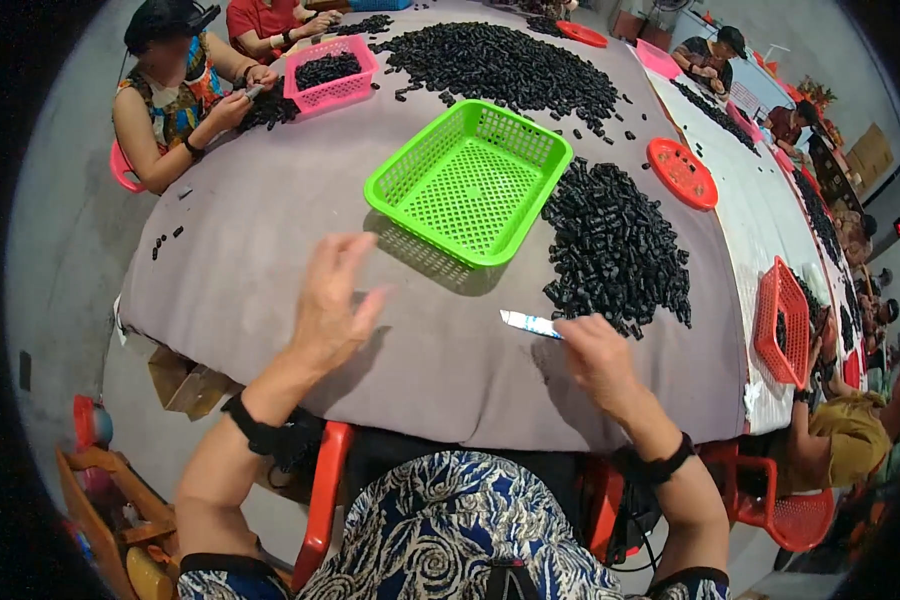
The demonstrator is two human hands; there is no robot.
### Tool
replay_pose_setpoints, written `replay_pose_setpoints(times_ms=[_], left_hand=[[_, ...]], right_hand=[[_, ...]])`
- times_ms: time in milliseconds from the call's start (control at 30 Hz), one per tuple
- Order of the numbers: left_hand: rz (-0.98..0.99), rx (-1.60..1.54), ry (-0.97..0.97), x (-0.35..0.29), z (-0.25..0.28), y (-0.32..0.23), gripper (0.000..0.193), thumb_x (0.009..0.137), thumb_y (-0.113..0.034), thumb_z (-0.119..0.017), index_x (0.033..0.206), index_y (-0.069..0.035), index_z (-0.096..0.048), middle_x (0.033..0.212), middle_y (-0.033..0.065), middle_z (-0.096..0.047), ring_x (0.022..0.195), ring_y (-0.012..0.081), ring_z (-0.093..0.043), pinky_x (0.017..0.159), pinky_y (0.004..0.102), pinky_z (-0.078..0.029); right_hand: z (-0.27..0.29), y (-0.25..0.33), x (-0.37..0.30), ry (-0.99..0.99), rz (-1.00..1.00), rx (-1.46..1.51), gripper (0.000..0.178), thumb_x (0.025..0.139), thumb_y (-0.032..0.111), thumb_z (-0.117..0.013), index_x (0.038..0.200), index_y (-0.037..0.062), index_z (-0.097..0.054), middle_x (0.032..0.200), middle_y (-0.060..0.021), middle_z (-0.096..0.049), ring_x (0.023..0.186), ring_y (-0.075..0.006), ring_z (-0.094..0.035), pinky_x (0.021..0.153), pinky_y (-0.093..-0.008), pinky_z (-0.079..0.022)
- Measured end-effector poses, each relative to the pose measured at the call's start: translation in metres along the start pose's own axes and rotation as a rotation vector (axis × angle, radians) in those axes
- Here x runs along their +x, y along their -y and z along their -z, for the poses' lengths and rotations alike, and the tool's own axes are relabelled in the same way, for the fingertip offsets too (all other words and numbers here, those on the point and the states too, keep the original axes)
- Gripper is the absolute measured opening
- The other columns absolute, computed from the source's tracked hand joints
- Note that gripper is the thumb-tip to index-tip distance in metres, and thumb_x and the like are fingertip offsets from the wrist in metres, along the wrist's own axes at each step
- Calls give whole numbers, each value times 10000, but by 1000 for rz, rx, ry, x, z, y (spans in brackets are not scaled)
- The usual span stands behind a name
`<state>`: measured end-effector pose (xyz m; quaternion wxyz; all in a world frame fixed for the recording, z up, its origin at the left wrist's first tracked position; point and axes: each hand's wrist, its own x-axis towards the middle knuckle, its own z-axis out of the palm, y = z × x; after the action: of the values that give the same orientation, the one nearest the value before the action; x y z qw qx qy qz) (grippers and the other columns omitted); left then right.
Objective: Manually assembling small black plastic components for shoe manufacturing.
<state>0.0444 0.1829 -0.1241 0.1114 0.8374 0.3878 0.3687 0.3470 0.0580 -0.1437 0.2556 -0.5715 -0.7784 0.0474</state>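
Observation:
My left hand (335, 300) is raised over the cloth-covered table, slightly blurred, its fingers apart and nothing in them. It is just left of and nearer than a bright green plastic basket (470, 258), which has lattice sides and nothing inside. In my right hand (600, 362) is a small knife (530, 323) with a pale pointed tip and white-and-blue markings, pointing left. Beyond that hand lies a heap of short black cylindrical pieces (615, 250), right of the green basket.
A larger heap of black pieces (500, 70) spreads across the far table. Red plates (682, 172), a pink basket (331, 75) and a red basket (782, 320) stand around. A person (175, 100) works at the left; others sit along the right. A few loose pieces (157, 245) lie left.

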Motion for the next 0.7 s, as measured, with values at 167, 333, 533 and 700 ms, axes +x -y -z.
replay_pose_setpoints(times_ms=[167,333,533,700], left_hand=[[-280,1,133,39,-44,-36,540,656,-161,-698,1121,4,-477,1077,179,-464,1009,338,-472,875,419,-389],[-266,18,109,49,-88,-47,475,689,-200,-687,1081,-9,-498,1031,152,-489,975,308,-487,914,445,-334],[-246,144,162,54,-115,-22,289,717,-206,-652,943,-44,-571,813,68,-556,905,246,-514,948,482,-293],[-294,150,98,55,-104,11,267,651,-94,-598,916,-72,-574,834,62,-544,913,249,-505,990,528,-256]], right_hand=[[-36,1,25,136,98,-358,231,643,77,-598,873,78,-574,780,-47,-523,799,-219,-489,657,-319,-402],[-40,7,36,192,92,-485,173,643,104,-612,807,102,-557,778,-33,-506,812,-201,-493,637,-323,-375],[-42,4,44,179,72,-464,147,657,117,-603,779,96,-524,765,-42,-480,801,-217,-482,660,-335,-367],[-19,9,41,28,-97,-79,151,685,102,-583,824,74,-532,794,-88,-484,769,-249,-517,625,-375,-415]])
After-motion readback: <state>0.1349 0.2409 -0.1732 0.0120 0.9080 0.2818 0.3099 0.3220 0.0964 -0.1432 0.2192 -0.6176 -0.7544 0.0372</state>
